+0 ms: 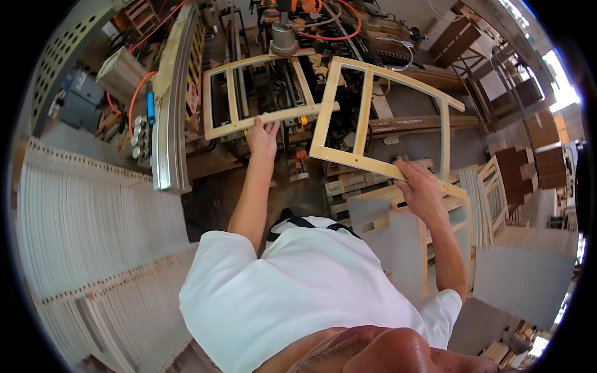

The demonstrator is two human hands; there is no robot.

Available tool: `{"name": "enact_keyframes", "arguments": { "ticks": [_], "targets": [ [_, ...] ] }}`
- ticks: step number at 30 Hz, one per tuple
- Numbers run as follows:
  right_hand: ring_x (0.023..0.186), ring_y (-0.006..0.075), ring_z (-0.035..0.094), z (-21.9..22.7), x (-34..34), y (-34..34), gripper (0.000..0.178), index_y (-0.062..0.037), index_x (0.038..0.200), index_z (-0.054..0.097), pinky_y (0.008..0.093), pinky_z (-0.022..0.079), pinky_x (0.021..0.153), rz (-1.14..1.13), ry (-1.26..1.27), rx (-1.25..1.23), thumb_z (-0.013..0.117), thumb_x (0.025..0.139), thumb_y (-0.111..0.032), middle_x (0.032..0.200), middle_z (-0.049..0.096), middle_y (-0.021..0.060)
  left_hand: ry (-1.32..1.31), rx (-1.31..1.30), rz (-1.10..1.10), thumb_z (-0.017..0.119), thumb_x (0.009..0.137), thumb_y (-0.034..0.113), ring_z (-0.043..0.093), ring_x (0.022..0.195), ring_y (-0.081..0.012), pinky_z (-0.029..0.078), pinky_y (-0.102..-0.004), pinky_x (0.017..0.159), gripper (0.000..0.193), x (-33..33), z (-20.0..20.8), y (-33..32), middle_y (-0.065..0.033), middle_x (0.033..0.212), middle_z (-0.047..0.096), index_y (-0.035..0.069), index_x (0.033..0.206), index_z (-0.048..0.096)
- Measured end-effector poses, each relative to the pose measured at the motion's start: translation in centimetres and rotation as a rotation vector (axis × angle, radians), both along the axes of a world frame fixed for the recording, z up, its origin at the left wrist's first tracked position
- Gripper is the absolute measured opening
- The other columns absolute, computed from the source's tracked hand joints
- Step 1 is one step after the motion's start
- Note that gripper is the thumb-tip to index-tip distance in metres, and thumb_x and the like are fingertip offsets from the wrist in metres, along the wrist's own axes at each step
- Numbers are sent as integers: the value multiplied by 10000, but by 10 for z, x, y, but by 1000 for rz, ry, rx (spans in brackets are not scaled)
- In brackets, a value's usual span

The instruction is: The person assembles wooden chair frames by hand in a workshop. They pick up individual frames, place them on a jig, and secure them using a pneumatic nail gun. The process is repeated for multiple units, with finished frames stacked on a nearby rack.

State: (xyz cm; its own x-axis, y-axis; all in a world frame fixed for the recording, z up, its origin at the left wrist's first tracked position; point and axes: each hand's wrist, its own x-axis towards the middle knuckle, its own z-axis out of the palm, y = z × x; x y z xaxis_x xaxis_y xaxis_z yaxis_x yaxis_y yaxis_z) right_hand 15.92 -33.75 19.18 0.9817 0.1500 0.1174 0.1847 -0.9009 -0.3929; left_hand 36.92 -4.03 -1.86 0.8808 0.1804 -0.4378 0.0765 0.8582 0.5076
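My left hand (262,138) is closed on the near rail of a pale wooden frame (298,112), with the thumb on top. That frame has a crosspiece and lies over the machine at the far middle, below a grey metal cylinder (284,40). To the right, a second wooden frame (364,115) of similar shape hangs tilted, its near rail gripped by my right hand (420,184). The two frames come close together or overlap at the left frame's right end; I cannot tell whether they touch. My right fingertips are partly hidden by the rail.
A long metal beam (169,118) stands left of the machine, with an orange hose (133,105) beside it. Tall rows of white-edged panels (93,217) fill the left side. On the right are stacked wooden frames (494,193) and a stack of pale panels (525,267).
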Motion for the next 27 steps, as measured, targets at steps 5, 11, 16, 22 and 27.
{"name": "enact_keyframes", "arguments": {
  "ticks": [5, 11, 16, 22, 27],
  "targets": [
    [856, 332, 574, -41, 52, -3, 336, -62, 1068, 559, 428, 450, 722, 243, -97, -38, 661, 747, -57, 865, 583, 120, -23, -22, 13, 451, 985, 147, 550, 1139, -291, 433, -520, 1013, 207, -101, -8, -17, -126, 1150, 582, 10, 1130, 503],
    [878, 337, 589, -93, 118, 61, 327, -55, 1073, 564, 441, 468, 729, 491, -127, 16, 658, 761, -83, 893, 597, 130, 2, -36, -135, 587, 915, 179, 570, 1098, -215, 440, -437, 972, 175, -225, -17, -10, -31, 1062, 598, 115, 1077, 565],
    [915, 346, 595, -140, 148, 139, 330, -34, 1075, 572, 453, 479, 747, 627, -139, 52, 649, 757, -76, 931, 609, 145, 5, 7, -212, 556, 940, 168, 553, 1149, -259, 440, -448, 997, 220, -298, -23, 15, -58, 1070, 569, 58, 1126, 515],
    [901, 358, 589, -181, 173, 188, 298, -31, 1052, 585, 462, 475, 768, 599, -160, 107, 611, 755, -40, 923, 604, 153, 270, -35, -158, 570, 925, 115, 568, 1101, -284, 427, -490, 1012, 186, -322, -60, 65, -100, 1057, 581, 23, 1082, 530],
    [917, 313, 533, -191, 221, 198, 317, -73, 1068, 601, 419, 420, 786, 538, -331, -78, 641, 754, -66, 930, 587, 119, 478, -1, -80, 586, 898, 106, 580, 1040, -278, 440, -514, 979, 182, -317, -105, 121, -98, 1023, 587, 26, 1057, 549]
  ]
}}
